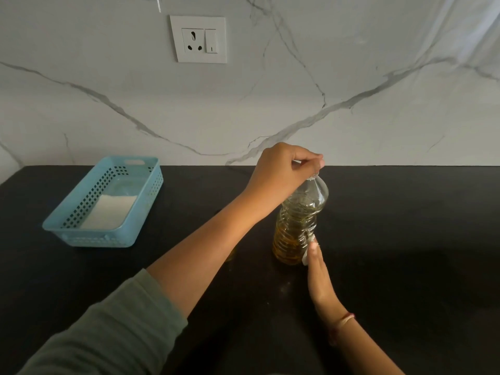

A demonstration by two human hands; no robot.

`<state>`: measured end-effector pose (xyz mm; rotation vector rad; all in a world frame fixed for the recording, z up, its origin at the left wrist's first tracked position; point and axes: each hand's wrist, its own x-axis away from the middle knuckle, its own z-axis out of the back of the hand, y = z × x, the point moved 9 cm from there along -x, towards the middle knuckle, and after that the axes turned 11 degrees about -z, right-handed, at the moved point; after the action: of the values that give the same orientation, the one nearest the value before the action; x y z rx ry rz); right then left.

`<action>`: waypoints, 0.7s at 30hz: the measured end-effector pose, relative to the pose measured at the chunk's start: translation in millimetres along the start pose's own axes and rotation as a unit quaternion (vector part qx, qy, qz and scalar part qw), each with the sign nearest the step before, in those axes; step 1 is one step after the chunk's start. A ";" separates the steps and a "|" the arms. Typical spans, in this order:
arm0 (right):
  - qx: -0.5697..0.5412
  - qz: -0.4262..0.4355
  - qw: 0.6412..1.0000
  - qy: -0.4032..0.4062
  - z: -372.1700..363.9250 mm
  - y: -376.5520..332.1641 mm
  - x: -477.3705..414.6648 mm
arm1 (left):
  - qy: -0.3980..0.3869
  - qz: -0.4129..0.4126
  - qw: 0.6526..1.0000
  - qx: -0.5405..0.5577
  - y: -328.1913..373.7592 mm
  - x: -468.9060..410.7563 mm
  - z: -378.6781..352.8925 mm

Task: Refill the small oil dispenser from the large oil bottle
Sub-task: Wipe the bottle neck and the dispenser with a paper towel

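Observation:
The large oil bottle [299,220] stands upright on the black counter [405,239]. It is clear ribbed plastic, about half full of yellow oil. My left hand [284,169] reaches over from the left, its fingers pinched shut on the bottle's cap at the top. My right hand [319,277] lies with straight fingers against the bottle's lower right side, where a small white piece [305,257] shows at the fingertips. A sliver of something yellowish [230,257] peeks out under my left forearm, mostly hidden. I cannot make out the small dispenser.
A light blue perforated basket [108,234] with a white sheet inside sits at the left rear of the counter. The marble wall behind carries a socket and switch [200,39]. My left arm crosses the counter's middle.

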<state>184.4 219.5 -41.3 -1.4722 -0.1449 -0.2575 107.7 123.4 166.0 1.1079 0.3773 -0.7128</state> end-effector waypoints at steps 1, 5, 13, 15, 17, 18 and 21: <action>-0.010 -0.002 1.000 -0.004 0.4 -1.3 0.1 | 0.000 0.001 1.000 0.001 0.1 -0.1 -0.5; -0.038 0.045 0.998 0.008 5.9 -26.6 -0.5 | -0.001 0.009 1.000 0.004 -0.6 -0.3 -0.6; -0.012 -0.005 0.999 0.038 -13.9 15.8 12.9 | -0.003 0.011 1.000 0.005 -0.3 0.6 0.7; -0.012 -0.017 0.999 0.036 -14.8 14.3 11.9 | -0.002 0.008 1.000 0.003 0.8 0.2 0.8; -0.019 0.007 0.998 0.051 -11.4 -3.7 10.7 | -0.002 0.009 1.000 0.001 0.5 0.1 0.6; -0.023 0.029 0.997 0.063 -8.8 -16.0 10.7 | -0.002 0.009 1.000 0.000 0.2 0.0 0.8; -0.017 0.085 0.991 0.102 -1.4 -42.2 11.2 | -0.003 0.009 1.000 -0.005 -0.2 0.0 1.4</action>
<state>184.1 213.9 2.0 -1.4734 0.1507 -0.2723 107.5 122.0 166.5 1.0990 0.3654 -0.6984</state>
